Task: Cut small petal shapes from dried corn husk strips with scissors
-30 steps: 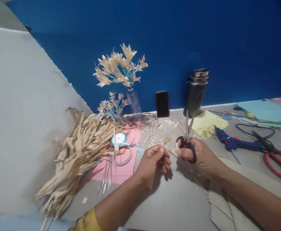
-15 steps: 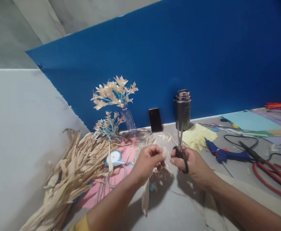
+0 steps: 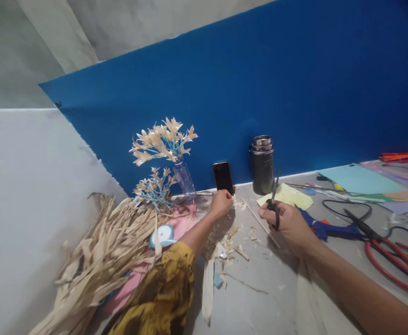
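Two containers stand along the blue wall point(image 3: 225, 93): a clear bottle point(image 3: 185, 181) holding a bunch of pale flowers point(image 3: 164, 142), and a dark flask point(image 3: 262, 170), mouth open, contents hidden from this angle. My right hand point(image 3: 287, 225) grips the scissors point(image 3: 277, 216) by their black handles, blades upward, in front of the flask. My left hand point(image 3: 221, 203) is curled low at the foot of the phone point(image 3: 222, 177); cannot tell whether its fingers pinch anything. Room for moving lies on the tabletop point(image 3: 249, 311) between my forearms, among husk scraps point(image 3: 230, 242); the husk bundle point(image 3: 102, 260) bounds it at left, red-handled shears point(image 3: 373, 242) at right.
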The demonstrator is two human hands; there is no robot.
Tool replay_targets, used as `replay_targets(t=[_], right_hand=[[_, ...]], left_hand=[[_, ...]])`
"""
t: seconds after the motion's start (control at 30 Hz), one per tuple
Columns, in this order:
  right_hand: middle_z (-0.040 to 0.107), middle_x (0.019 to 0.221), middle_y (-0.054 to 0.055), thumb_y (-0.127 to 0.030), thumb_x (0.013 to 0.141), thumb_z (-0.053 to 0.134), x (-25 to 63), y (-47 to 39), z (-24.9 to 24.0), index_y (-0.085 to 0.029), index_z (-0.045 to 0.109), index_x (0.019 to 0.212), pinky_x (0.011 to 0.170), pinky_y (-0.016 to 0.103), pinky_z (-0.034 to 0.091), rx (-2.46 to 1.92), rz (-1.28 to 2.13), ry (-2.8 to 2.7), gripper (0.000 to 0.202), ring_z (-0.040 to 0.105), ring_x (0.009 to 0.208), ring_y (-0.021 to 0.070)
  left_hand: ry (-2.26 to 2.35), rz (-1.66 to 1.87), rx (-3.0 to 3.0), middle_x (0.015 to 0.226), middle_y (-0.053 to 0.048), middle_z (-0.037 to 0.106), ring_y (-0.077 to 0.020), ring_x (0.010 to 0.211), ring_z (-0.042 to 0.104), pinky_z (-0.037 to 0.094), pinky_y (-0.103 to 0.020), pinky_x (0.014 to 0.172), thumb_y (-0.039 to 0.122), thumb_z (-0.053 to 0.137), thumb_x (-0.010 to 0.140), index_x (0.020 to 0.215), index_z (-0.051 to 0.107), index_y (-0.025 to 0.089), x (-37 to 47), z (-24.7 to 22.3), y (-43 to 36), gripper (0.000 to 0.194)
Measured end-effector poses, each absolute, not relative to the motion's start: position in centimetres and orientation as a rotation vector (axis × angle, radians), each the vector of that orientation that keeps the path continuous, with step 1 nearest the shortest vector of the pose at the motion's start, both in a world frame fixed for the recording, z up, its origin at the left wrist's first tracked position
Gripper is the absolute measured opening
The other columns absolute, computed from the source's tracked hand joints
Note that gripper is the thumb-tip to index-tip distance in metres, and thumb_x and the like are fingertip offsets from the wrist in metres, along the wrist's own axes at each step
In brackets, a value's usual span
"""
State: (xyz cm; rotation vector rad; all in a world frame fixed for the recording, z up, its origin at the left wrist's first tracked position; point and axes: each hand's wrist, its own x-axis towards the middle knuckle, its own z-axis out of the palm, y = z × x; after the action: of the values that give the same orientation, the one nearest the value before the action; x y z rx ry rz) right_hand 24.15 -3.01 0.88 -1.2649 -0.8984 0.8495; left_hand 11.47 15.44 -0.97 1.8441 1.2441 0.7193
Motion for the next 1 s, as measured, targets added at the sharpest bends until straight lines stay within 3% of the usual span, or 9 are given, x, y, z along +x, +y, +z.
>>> replay_targets(t=[0.1, 0.2, 0.53, 0.63, 0.77, 1.0], right_hand=[[0.049, 0.055, -0.006, -0.044, 0.074, 0.076, 24.6, -2.8, 0.4, -0.018, 0.062, 0.074, 0.048, 0.025, 0.025, -1.247, 0.885, -0.908, 0.03, 0.037, 0.049, 0.0099], [0.052, 0.055, -0.002, -0.051, 0.076, 0.073, 24.4, -3.1, 0.4, -0.017, 0.059, 0.064, 0.046, 0.026, 0.024, -1.212, 0.96, -0.949, 0.039, 0.036, 0.046, 0.0095], [0.053, 0.053, -0.002, -0.058, 0.079, 0.07, 24.0, -3.6, 0.1, -0.018, 0.062, 0.065, 0.043, 0.025, 0.022, -1.227, 0.983, -1.012, 0.043, 0.036, 0.044, 0.0088], [0.055, 0.056, -0.001, -0.057, 0.081, 0.069, 23.7, -3.6, -0.5, -0.02, 0.062, 0.067, 0.042, 0.025, 0.025, -1.301, 1.012, -1.017, 0.04, 0.038, 0.044, 0.0098], [0.056, 0.054, 0.0, -0.058, 0.079, 0.069, 22.6, -4.1, -0.3, -0.02, 0.065, 0.065, 0.045, 0.026, 0.029, -1.464, 0.976, -1.153, 0.041, 0.042, 0.048, 0.0121], [0.058, 0.06, -0.001, -0.055, 0.073, 0.074, 21.6, -4.4, -0.2, -0.02, 0.065, 0.064, 0.05, 0.026, 0.032, -1.544, 1.019, -1.402, 0.037, 0.044, 0.053, 0.0139]], left_hand=[[1.211, 0.766, 1.806, 0.08, -0.003, 0.063, -0.012, 0.065, 0.058, 0.049, -0.026, 0.061, 0.027, 0.059, 0.092, 0.091, 0.062, 0.012, 10.8, -0.1, 15.3, 0.015], [1.128, 0.789, 1.747, 0.055, 0.004, 0.05, -0.0086, 0.044, 0.043, 0.037, -0.022, 0.047, 0.019, 0.047, 0.089, 0.083, 0.054, 0.016, 9.0, 1.0, 13.3, 0.01], [1.007, 0.566, 1.696, 0.042, 0.004, 0.049, -0.0124, 0.037, 0.043, 0.031, -0.023, 0.043, 0.038, 0.041, 0.086, 0.073, 0.048, 0.021, -0.6, 2.6, 5.8, 0.022], [1.099, 0.4, 1.846, 0.046, 0.0, 0.053, -0.0137, 0.044, 0.047, 0.031, -0.025, 0.048, 0.04, 0.048, 0.085, 0.064, 0.052, 0.019, -3.2, 2.5, 4.2, 0.03], [1.417, 0.102, 2.301, 0.071, -0.004, 0.065, -0.0191, 0.064, 0.056, 0.027, -0.028, 0.055, 0.04, 0.057, 0.08, 0.072, 0.058, 0.02, -4.7, 1.2, 0.8, 0.021], [1.56, 0.075, 2.349, 0.074, -0.005, 0.061, -0.019, 0.066, 0.052, 0.025, -0.03, 0.059, 0.032, 0.052, 0.084, 0.075, 0.054, 0.021, -5.1, -1.5, -3.2, 0.015]])
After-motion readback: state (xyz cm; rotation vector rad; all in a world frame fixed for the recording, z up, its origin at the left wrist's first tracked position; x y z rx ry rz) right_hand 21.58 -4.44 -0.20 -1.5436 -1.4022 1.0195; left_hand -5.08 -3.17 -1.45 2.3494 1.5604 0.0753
